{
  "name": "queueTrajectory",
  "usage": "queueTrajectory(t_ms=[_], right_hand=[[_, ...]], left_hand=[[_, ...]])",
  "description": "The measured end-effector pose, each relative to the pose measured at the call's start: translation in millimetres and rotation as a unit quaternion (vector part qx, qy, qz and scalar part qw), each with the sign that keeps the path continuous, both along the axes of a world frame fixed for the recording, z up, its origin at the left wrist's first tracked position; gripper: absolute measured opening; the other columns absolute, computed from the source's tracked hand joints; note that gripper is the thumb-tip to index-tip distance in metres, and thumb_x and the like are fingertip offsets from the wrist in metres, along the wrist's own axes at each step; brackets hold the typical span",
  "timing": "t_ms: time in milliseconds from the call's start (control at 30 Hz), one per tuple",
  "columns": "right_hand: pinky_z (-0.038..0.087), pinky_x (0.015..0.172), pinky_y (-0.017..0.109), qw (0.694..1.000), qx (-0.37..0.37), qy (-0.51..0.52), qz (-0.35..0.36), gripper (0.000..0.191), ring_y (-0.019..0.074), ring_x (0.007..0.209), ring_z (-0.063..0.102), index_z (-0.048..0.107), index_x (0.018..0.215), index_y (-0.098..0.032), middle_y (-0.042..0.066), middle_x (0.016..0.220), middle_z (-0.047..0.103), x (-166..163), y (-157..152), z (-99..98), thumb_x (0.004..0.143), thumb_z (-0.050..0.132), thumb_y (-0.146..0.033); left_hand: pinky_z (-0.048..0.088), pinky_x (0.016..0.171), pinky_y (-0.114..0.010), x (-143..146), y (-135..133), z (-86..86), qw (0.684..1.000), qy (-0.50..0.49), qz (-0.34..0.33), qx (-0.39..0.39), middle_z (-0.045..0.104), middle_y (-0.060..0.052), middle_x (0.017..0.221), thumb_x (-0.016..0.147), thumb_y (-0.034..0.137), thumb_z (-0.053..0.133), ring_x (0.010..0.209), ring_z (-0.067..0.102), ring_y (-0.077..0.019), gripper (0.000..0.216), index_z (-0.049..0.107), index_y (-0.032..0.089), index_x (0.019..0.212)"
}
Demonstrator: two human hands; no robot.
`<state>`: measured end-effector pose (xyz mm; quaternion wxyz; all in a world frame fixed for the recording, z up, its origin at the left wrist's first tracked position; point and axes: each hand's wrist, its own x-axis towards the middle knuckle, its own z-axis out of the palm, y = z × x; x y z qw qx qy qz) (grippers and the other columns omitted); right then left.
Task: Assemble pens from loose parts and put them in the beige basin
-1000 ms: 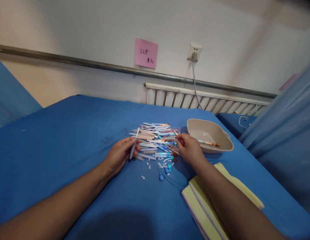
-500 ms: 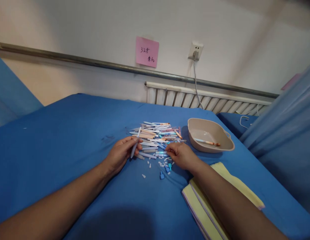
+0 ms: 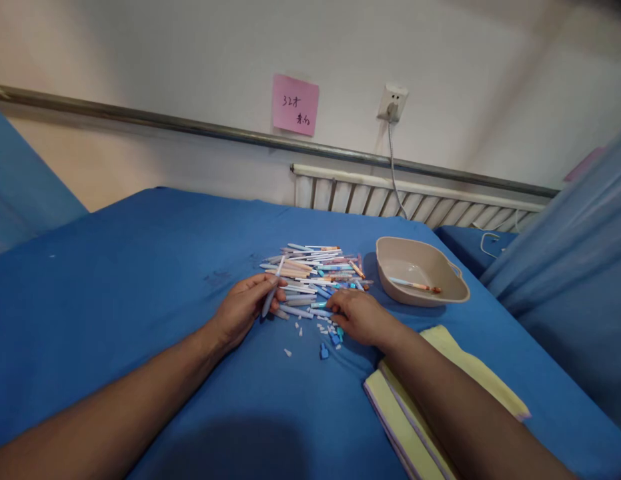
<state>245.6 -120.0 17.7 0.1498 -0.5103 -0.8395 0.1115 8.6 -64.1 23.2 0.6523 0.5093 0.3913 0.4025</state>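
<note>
My left hand point(image 3: 245, 307) is closed around a slim grey-blue pen barrel point(image 3: 268, 303), with a thin white piece point(image 3: 280, 265) standing out of its upper end. It is held tilted beside the left edge of a heap of pen parts point(image 3: 300, 270): grey, peach, white and blue barrels and sticks. My right hand point(image 3: 360, 315) rests at the heap's lower right, fingers bent in a pinch near a light blue barrel point(image 3: 320, 312); what lies between the fingertips is hidden. Small white tips point(image 3: 288, 352) and several blue caps point(image 3: 324, 351) lie scattered in front.
Right of the heap stands a beige basin point(image 3: 453, 288) with an orange-and-white pen point(image 3: 415, 285) inside. A folded yellow cloth point(image 3: 460, 353) lies under my right forearm. The blue-covered table point(image 3: 115, 267) meets a wall with a radiator point(image 3: 350, 193) and a pink note point(image 3: 295, 105).
My right hand has shifted slightly down and right at the heap, and a few barrels near its fingers have moved. My left hand stays nearly still with its pen barrel.
</note>
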Motion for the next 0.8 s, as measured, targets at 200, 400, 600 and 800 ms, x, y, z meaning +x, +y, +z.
queueTrajectory(t_ms=[200, 400, 600, 800], right_hand=[[0.04, 0.068, 0.026, 0.988, -0.035, 0.147, -0.019, 0.016, 0.0138, 0.074, 0.054, 0.058, 0.094, -0.018, 0.003, 0.081, 0.06, 3.9, 6.9, -12.2, 0.078, 0.057, -0.015], [0.038, 0.052, 0.021, 0.838, -0.195, 0.507, -0.054, 0.023, 0.0075, 0.055, 0.046, 0.056, 0.091, -0.017, -0.004, 0.068, 0.053, 6.2, 16.2, -16.2, 0.075, 0.064, -0.032], [0.041, 0.057, 0.021, 0.764, -0.235, 0.598, -0.058, 0.033, 0.0074, 0.056, 0.052, 0.062, 0.089, -0.016, -0.005, 0.064, 0.057, 5.6, 16.1, -9.6, 0.063, 0.076, -0.033], [0.046, 0.064, 0.023, 0.719, -0.268, 0.638, -0.07, 0.034, 0.0121, 0.07, 0.062, 0.064, 0.087, -0.017, 0.0, 0.076, 0.064, 6.1, 14.3, -7.9, 0.06, 0.079, -0.03]], left_hand=[[0.04, 0.046, -0.018, -1.1, 1.7, -1.7, 1.0, 0.004, 0.0, 0.001, 0.062, -0.001, 0.066, 0.078, 0.037, 0.061, 0.049, 0.051, -0.0074, 0.025, 0.063, 0.013, 0.087], [0.04, 0.045, -0.018, -1.2, 1.1, -2.0, 1.0, 0.011, -0.008, 0.005, 0.061, -0.001, 0.068, 0.079, 0.038, 0.059, 0.05, 0.05, -0.0073, 0.027, 0.062, 0.013, 0.088], [0.039, 0.046, -0.018, -0.9, 0.6, -1.3, 1.0, 0.022, -0.008, 0.012, 0.061, -0.001, 0.068, 0.079, 0.038, 0.059, 0.05, 0.051, -0.0072, 0.027, 0.062, 0.013, 0.088], [0.04, 0.046, -0.018, -0.9, 1.2, -2.0, 0.999, 0.029, -0.016, 0.015, 0.061, -0.001, 0.067, 0.08, 0.038, 0.058, 0.05, 0.05, -0.0072, 0.026, 0.062, 0.013, 0.087]])
